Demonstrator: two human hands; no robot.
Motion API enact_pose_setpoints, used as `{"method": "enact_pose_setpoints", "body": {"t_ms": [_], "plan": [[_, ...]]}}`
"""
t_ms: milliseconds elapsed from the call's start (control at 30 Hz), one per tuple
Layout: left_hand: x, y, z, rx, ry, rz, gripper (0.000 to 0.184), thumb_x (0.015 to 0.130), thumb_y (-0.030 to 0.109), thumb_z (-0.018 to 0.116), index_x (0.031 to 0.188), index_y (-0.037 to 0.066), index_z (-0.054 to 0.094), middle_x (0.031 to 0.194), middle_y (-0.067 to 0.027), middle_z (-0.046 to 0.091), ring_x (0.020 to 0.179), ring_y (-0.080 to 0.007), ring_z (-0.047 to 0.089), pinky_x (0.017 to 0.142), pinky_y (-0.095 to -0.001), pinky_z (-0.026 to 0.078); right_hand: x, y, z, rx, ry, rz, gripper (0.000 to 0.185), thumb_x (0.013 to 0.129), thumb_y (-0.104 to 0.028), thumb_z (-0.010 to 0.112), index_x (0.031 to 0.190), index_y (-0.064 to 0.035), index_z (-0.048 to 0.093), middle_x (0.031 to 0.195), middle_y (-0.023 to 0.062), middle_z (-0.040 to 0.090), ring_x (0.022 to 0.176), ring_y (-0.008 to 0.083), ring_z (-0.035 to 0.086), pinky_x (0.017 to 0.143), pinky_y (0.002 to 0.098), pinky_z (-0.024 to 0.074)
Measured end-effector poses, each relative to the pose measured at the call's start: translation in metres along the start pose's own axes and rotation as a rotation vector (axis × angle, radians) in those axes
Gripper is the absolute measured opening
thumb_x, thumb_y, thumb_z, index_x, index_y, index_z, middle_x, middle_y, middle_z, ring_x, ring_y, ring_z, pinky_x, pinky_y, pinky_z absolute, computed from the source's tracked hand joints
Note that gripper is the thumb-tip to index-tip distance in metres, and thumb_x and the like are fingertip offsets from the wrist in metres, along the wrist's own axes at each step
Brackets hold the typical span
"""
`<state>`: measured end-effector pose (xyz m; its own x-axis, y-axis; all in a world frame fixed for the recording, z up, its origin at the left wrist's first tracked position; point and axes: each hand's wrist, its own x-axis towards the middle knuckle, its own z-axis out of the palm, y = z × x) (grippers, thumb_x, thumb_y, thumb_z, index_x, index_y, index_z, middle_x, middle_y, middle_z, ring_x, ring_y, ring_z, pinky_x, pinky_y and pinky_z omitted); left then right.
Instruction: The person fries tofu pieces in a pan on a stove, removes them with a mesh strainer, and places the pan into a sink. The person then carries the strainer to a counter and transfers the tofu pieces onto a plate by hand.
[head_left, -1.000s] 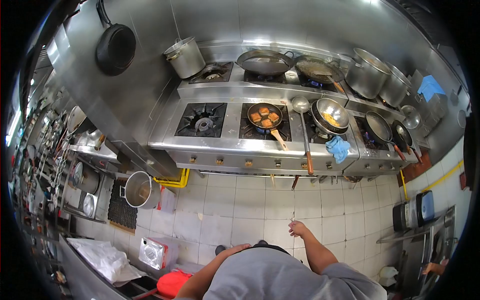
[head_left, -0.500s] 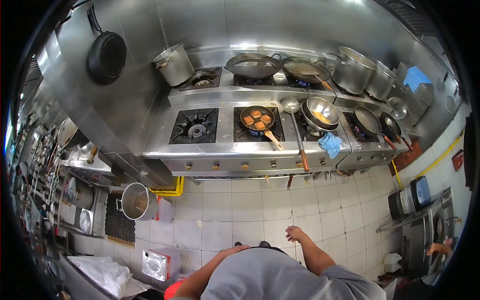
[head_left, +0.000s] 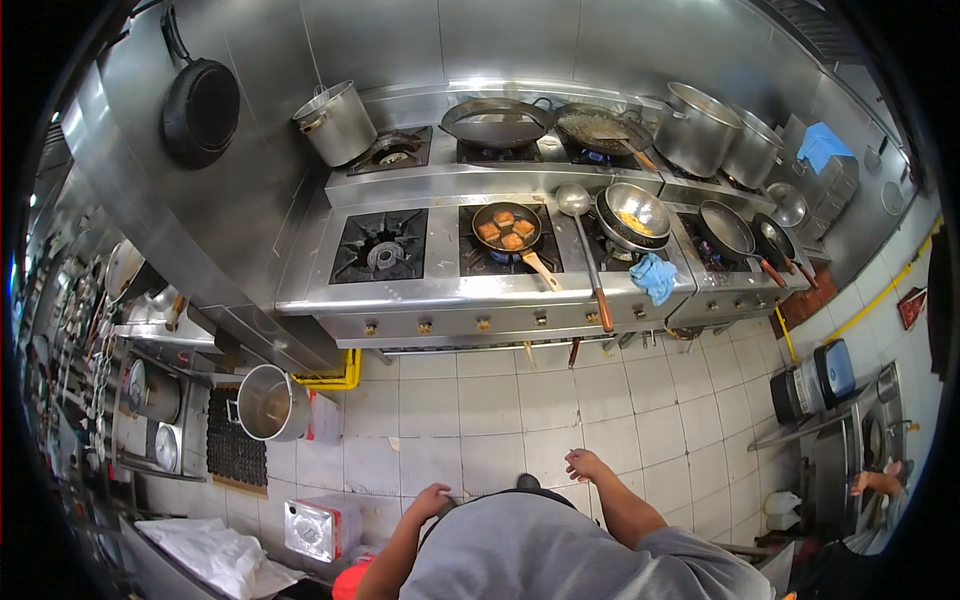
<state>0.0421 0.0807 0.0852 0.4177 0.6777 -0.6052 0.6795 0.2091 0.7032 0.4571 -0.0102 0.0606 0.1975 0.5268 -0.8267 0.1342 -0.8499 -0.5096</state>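
My left hand [head_left: 433, 498] is low in the view beside my waist, above the floor, its fingers loosely apart with nothing visible in them. To the right, my right hand [head_left: 583, 465] hangs over the floor tiles with its fingers curled together; whatever they hold, if anything, is too small to make out. Neither hand touches the stove [head_left: 440, 296]. A frying pan [head_left: 505, 228] with several browned pieces [head_left: 512, 241] sits on a front burner. Right of it lie a long-handled ladle [head_left: 588, 250] and a metal strainer bowl [head_left: 637, 210] with yellow food, stacked over a dark pan.
Large pots [head_left: 697, 130] and woks [head_left: 496, 126] stand on the back burners. A blue cloth [head_left: 654, 278] hangs at the stove's front edge. On the left stand a floor pot [head_left: 272, 403] and a tin [head_left: 311, 530]. A co-worker's hand [head_left: 872, 484] shows at far right.
My left hand has come away from my belly and out to the left. My right hand stays out in front, bent. The stove has shifted left in view as my head moved.
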Motion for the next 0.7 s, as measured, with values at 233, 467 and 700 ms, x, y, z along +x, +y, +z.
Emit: {"method": "enact_pose_setpoints", "body": {"t_ms": [233, 467, 700], "plan": [[-0.041, -0.14, -0.004, -0.043, 0.112, -0.324, 0.031, 0.071, 0.013, 0.056, 0.101, 0.005, 0.06, 0.074, -0.0124, 0.063, 0.057, -0.0194, 0.061, 0.052, -0.0329, 0.05, 0.009, -0.01, 0.0, 0.004, -0.017, -0.066, 0.024, 0.09, -0.024, 0.045, 0.107, -0.0087, 0.053, 0.084, 0.0103, 0.062, 0.06, 0.0173, 0.061, 0.046, 0.0287, 0.0456], [-0.076, -0.11, 0.007, -0.122, 0.206, -0.384, 0.031, 0.072, 0.011, 0.055, 0.102, 0.006, 0.06, 0.075, -0.0121, 0.064, 0.058, -0.0193, 0.061, 0.05, -0.0317, 0.05, 0.019, -0.015, 0.006, -0.067, -0.037, -0.064, 0.024, 0.091, -0.025, 0.044, 0.106, -0.009, 0.054, 0.085, 0.0102, 0.063, 0.061, 0.0172, 0.061, 0.049, 0.0299, 0.0474], [-0.049, -0.099, 0.031, -0.091, 0.201, -0.147, 0.032, 0.073, 0.013, 0.056, 0.103, 0.005, 0.061, 0.08, -0.014, 0.064, 0.077, -0.0214, 0.062, 0.07, -0.0319, 0.05, 0.022, -0.025, 0.008, -0.106, -0.052, -0.072, 0.025, 0.09, -0.027, 0.045, 0.106, -0.0093, 0.054, 0.085, 0.0107, 0.063, 0.061, 0.0175, 0.062, 0.048, 0.0294, 0.0474]]}}
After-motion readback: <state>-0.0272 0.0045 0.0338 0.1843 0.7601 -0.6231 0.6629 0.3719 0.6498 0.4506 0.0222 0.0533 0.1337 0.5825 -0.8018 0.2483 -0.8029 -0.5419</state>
